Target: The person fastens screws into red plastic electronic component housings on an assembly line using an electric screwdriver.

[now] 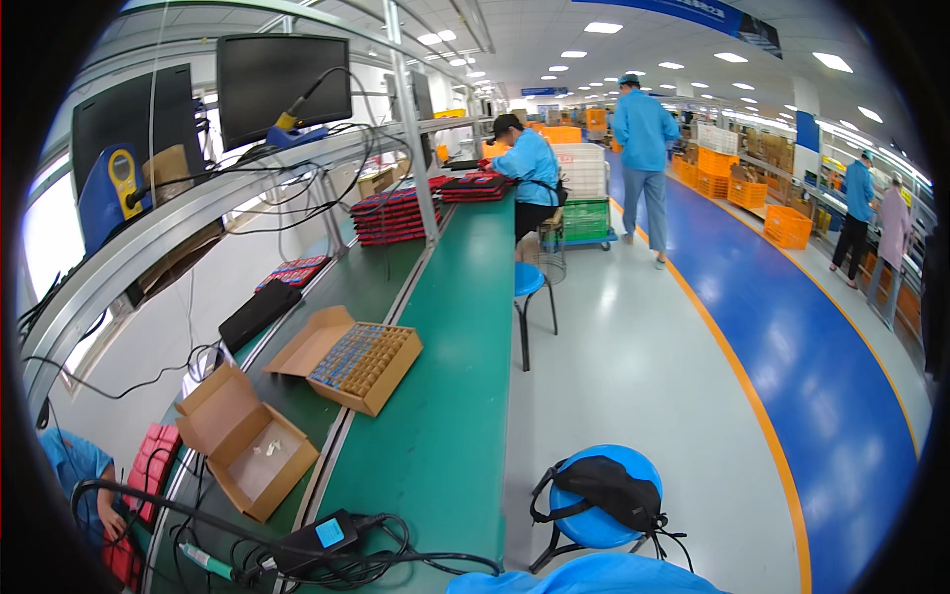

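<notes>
Neither of my hands shows in the head view; only a piece of my blue clothing comes in at the lower edge. Closest to it on the green bench lies a black power adapter with tangled black cables and a green-and-white pen-like tool. Beyond these, an open cardboard box holds a few small pale scraps. Farther along, a second open cardboard box is divided into cells, many filled with small parts. A black pouch rests on the blue stool to the right.
A co-worker's hand touches red trays at lower left. Red trays are stacked near a seated person. Another person walks in the aisle. A metal frame carries monitors above the bench. Blue stools stand alongside.
</notes>
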`<state>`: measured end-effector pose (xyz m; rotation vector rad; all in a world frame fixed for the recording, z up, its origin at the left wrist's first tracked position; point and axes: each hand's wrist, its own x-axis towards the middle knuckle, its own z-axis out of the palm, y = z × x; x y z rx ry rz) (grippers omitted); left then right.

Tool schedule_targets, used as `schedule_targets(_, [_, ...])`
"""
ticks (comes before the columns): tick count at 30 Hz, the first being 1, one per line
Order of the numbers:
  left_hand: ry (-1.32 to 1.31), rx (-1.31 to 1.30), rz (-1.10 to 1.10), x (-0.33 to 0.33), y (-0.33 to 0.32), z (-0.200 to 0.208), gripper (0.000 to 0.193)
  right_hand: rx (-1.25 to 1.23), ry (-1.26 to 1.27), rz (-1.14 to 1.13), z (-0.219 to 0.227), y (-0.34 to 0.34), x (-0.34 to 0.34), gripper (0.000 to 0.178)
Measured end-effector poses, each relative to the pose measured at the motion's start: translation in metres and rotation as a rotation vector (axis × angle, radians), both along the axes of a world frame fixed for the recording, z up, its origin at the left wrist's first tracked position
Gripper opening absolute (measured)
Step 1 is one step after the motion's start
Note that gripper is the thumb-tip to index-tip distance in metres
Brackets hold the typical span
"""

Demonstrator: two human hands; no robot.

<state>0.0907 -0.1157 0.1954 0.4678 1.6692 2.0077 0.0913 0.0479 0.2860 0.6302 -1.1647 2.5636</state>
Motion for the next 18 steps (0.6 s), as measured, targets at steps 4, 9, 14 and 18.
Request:
schedule_targets(4, [0.127,0.040,-0.031,-0.022,-0.003,-0.011,0.056,0.040,-0.015,-0.099,-0.021,0.010,-0.021,0.021])
schedule_targets(9, [0.094,-0.033,0.130,-0.026,-0.034,-0.005,0.043,0.003,0.002,-0.151,-0.003,0.005,-0.004,0.025])
schedule_targets(14, [0.446,-0.248,0.163,-0.023,-0.049,-0.016,0.046,-0.057,0.152,-0.250,0.004,0.021,-0.006,0.019])
schedule_targets(18, [0.496,-0.344,0.263,-0.005,-0.068,-0.007,0.040,-0.107,0.111,-0.269,-0.004,0.018,-0.012,0.017])
